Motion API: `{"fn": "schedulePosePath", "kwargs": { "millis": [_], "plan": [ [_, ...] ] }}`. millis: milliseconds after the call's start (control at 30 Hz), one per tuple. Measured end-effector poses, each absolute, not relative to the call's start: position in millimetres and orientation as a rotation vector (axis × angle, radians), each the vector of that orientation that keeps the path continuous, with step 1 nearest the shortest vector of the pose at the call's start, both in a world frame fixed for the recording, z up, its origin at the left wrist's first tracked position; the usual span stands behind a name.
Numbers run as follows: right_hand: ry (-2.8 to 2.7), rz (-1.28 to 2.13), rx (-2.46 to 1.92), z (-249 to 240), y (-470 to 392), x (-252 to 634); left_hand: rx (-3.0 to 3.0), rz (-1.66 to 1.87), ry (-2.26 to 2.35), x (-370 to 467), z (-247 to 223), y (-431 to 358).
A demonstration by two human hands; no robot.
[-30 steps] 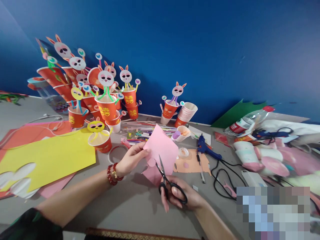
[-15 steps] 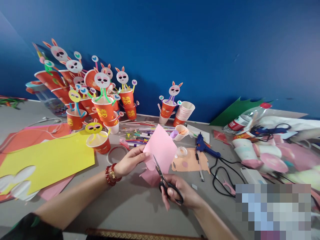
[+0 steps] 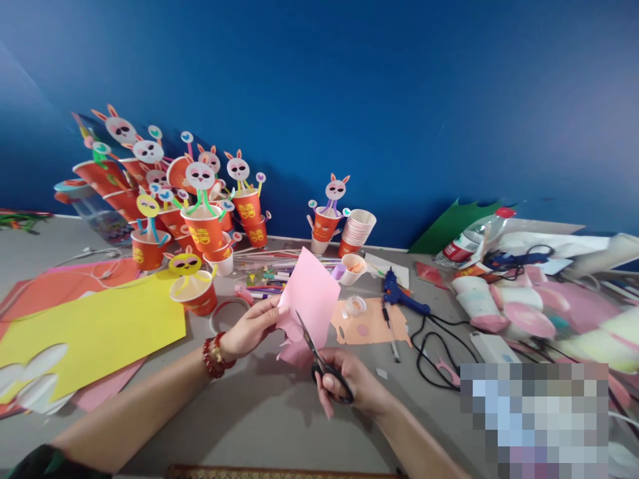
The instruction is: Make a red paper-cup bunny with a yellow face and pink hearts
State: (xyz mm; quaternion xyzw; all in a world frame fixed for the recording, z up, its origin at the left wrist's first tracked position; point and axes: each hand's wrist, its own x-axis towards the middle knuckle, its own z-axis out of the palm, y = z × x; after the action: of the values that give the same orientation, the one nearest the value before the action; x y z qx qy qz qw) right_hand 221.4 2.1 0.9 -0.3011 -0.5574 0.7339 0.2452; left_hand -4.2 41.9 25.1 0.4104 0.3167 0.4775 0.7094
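Observation:
Between thumb and fingers, my left hand [image 3: 253, 326] pinches the left edge of a sheet of pink paper [image 3: 312, 286], held up over the grey table. My right hand [image 3: 344, 379] has its fingers through the handles of black-handled scissors [image 3: 322, 366]. The scissor blades point up and left and lie against the lower part of the sheet, close to my left fingertips. A partly cut, curling strip hangs at the paper's lower edge. Behind the sheet lies a scrap of peach paper [image 3: 372, 332] with holes cut out.
Red paper cups [image 3: 204, 229] with rabbit figures crowd the back left. Stacked cups [image 3: 357, 233] stand at the back. Yellow paper [image 3: 124, 332] covers the left side. On the right are a blue glue gun [image 3: 402, 296], its black cord, a pen [image 3: 392, 332] and a plastic bottle [image 3: 474, 236].
The view has shifted slightly, so the cups sit lower and the right-side things farther left. Both hands still hold the pink paper and scissors; the sheet has tilted a little.

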Motion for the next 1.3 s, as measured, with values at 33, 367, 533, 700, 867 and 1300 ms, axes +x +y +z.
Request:
{"fn": "schedulePosePath", "kwargs": {
  "millis": [33,367,533,700,867,1300],
  "plan": [
    [-1.528,1.992,-0.83,1.8,2.1,221.0,0.918,1.081,0.698,-4.2,26.5,39.4],
    [-1.615,1.854,-0.902,-4.2,2.8,216.1,1.226,1.215,0.875,16.5,29.7,12.8],
    [-1.554,1.97,-0.782,-12.1,1.6,216.9,1.084,1.228,0.851,20.7,27.6,10.5],
    [-1.434,2.074,-0.715,-8.8,-2.6,213.5,1.11,1.258,0.884,18.6,21.8,6.7],
    [-1.351,2.109,-0.705,-1.3,-5.9,210.5,1.072,1.245,0.861,19.7,16.9,5.3],
    [-1.202,2.201,-0.714,-3.8,-13.1,211.8,1.043,1.25,0.835,18.3,17.6,5.1]
  ]
}}
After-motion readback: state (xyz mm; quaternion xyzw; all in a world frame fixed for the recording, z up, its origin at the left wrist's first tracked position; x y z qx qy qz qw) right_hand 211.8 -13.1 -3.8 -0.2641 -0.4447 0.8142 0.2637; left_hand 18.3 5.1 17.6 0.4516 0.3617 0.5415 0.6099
